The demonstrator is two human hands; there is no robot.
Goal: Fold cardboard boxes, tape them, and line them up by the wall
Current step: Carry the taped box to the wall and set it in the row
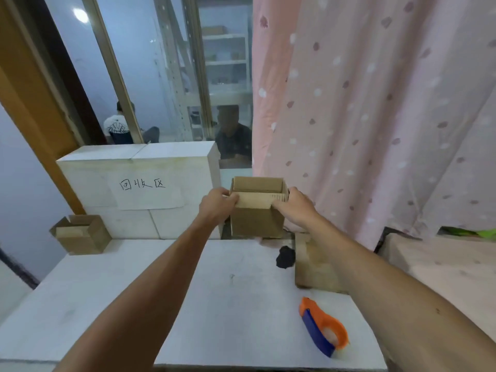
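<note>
At frame centre the cardboard box (256, 221) is at the far edge of the table (188, 291). The left hand (218, 204) and right hand (294, 205) pinch its near flap, fingers (233, 200) curled. I'd keep both grips level, pressing evenly.

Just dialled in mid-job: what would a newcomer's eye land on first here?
First, the open-topped cardboard box at the centre, by the far edge of the white table, gripped at its upper corners by the left hand and the right hand. Next, the orange and blue tape dispenser lying near the table's front right, and the pink spotted curtain filling the right side. A second cardboard box sits open at the far left.
</note>
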